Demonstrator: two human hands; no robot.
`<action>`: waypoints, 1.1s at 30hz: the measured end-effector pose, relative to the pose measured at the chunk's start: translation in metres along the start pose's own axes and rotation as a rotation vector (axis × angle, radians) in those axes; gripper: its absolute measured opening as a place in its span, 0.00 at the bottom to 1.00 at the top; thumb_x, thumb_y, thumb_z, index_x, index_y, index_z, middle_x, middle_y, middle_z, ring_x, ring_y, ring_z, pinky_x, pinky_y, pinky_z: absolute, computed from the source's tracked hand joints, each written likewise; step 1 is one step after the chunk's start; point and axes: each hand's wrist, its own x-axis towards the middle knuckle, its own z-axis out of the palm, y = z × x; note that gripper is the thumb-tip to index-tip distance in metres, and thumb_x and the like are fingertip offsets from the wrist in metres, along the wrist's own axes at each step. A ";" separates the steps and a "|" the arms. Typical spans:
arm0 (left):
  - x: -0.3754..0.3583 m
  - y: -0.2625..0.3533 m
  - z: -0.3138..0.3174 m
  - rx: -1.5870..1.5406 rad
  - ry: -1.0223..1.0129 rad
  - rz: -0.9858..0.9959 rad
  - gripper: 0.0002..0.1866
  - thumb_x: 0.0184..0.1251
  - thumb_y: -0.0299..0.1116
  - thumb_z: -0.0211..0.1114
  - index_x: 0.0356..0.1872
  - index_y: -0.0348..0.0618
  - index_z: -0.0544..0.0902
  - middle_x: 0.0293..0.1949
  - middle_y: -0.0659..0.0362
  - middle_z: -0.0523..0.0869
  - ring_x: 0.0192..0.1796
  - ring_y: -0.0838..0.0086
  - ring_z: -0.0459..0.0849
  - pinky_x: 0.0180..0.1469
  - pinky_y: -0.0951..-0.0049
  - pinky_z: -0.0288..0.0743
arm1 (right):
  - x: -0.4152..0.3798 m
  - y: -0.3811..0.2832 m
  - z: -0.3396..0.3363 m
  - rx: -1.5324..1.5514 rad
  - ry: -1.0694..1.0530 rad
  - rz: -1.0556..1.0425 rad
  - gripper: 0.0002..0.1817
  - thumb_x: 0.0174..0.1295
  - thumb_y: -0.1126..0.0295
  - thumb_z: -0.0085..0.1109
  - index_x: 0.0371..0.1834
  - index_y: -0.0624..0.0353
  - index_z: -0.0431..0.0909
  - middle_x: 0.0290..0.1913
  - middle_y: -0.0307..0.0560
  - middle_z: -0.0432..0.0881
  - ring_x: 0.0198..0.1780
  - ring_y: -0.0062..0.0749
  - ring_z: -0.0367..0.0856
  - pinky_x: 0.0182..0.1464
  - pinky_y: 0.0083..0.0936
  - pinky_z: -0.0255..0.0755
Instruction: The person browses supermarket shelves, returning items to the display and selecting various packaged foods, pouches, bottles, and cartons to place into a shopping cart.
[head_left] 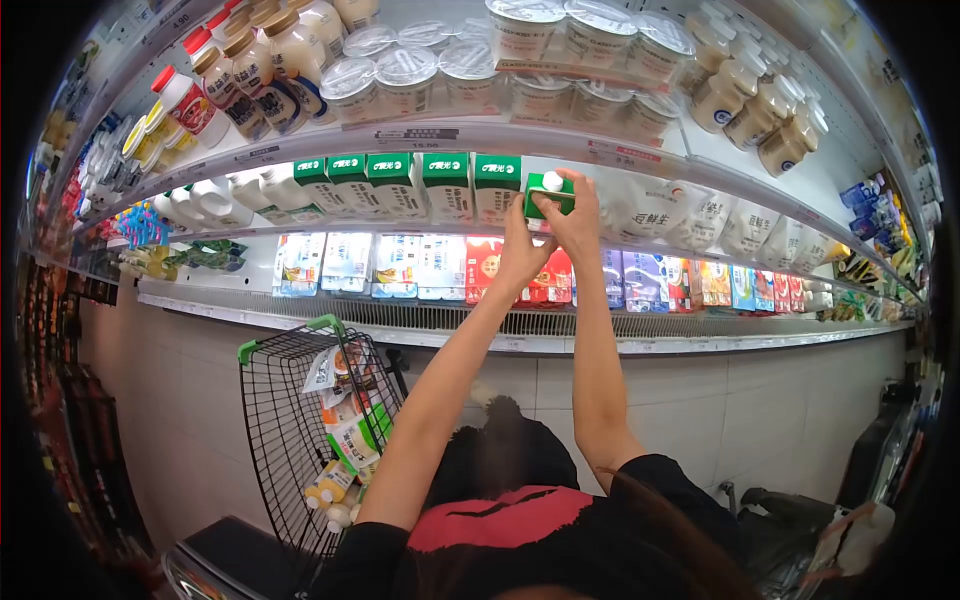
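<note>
A milk carton (548, 190) with a green top and a white screw cap is held up at the middle shelf, its top turned toward me. My left hand (524, 248) grips it from the lower left, fingers closed on its side. From the right, my right hand (574, 222) wraps round it, the thumb lying over the green top. Most of the carton's body is hidden by my hands. Just left of it stands a row of similar green-and-white cartons (447, 185). White pouches (655, 212) sit to the right on the same shelf.
Overhead, the upper shelf holds lidded cups (405, 80) and bottles (290, 60). Below are colourful packs (420, 265). A wire shopping cart (262, 420) with groceries (355, 435) stands on my left, on the tiled floor (680, 390).
</note>
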 end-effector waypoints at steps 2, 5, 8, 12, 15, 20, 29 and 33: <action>-0.016 0.001 0.010 -0.139 0.083 -0.104 0.46 0.59 0.30 0.72 0.72 0.30 0.49 0.68 0.36 0.62 0.69 0.49 0.67 0.69 0.58 0.64 | -0.031 -0.016 0.000 -0.034 0.047 -0.056 0.28 0.50 0.67 0.73 0.55 0.55 0.76 0.54 0.47 0.75 0.56 0.44 0.72 0.57 0.39 0.66; -0.036 -0.004 0.010 -0.255 0.166 -0.056 0.46 0.59 0.33 0.73 0.70 0.31 0.50 0.67 0.36 0.63 0.68 0.50 0.70 0.64 0.59 0.70 | -0.058 -0.034 0.005 -0.116 0.102 -0.107 0.27 0.48 0.71 0.72 0.55 0.54 0.76 0.53 0.46 0.75 0.56 0.47 0.69 0.58 0.39 0.64; -0.038 0.010 -0.004 -0.247 0.172 -0.111 0.43 0.59 0.33 0.74 0.67 0.34 0.53 0.60 0.38 0.73 0.61 0.53 0.77 0.56 0.59 0.75 | -0.056 -0.043 0.009 -0.194 0.063 -0.111 0.27 0.48 0.73 0.71 0.54 0.54 0.76 0.53 0.45 0.74 0.53 0.48 0.68 0.55 0.40 0.64; -0.032 0.027 -0.024 -0.070 0.256 -0.118 0.39 0.57 0.33 0.75 0.64 0.35 0.59 0.50 0.44 0.81 0.50 0.55 0.84 0.52 0.60 0.78 | -0.039 -0.071 0.012 -0.307 -0.039 -0.188 0.23 0.50 0.69 0.71 0.51 0.56 0.79 0.50 0.44 0.77 0.46 0.46 0.68 0.48 0.39 0.66; -0.035 0.047 -0.052 -0.258 0.319 -0.175 0.32 0.56 0.28 0.74 0.58 0.33 0.66 0.53 0.47 0.79 0.51 0.67 0.83 0.51 0.68 0.80 | -0.027 -0.094 0.005 -0.372 -0.150 -0.266 0.23 0.55 0.63 0.70 0.55 0.57 0.79 0.49 0.44 0.80 0.44 0.46 0.72 0.49 0.39 0.68; -0.080 0.044 -0.125 -0.627 0.276 -0.460 0.33 0.59 0.29 0.71 0.63 0.28 0.66 0.55 0.47 0.79 0.50 0.70 0.82 0.46 0.74 0.80 | -0.027 -0.108 -0.035 0.261 -0.520 0.219 0.29 0.73 0.49 0.50 0.66 0.61 0.71 0.57 0.50 0.81 0.52 0.33 0.79 0.57 0.32 0.72; -0.137 0.052 -0.182 -0.802 0.309 -0.516 0.31 0.62 0.29 0.68 0.64 0.26 0.67 0.52 0.49 0.80 0.49 0.75 0.82 0.47 0.76 0.80 | -0.134 -0.093 -0.006 0.495 -1.056 0.469 0.48 0.58 0.49 0.70 0.74 0.64 0.56 0.67 0.60 0.68 0.66 0.41 0.71 0.65 0.35 0.68; -0.128 0.094 -0.164 -0.433 0.278 -0.305 0.32 0.56 0.28 0.74 0.59 0.32 0.67 0.50 0.52 0.79 0.49 0.74 0.81 0.50 0.75 0.79 | -0.138 -0.118 -0.007 0.312 -0.749 0.151 0.60 0.44 0.49 0.80 0.73 0.69 0.52 0.62 0.63 0.73 0.66 0.58 0.71 0.67 0.39 0.66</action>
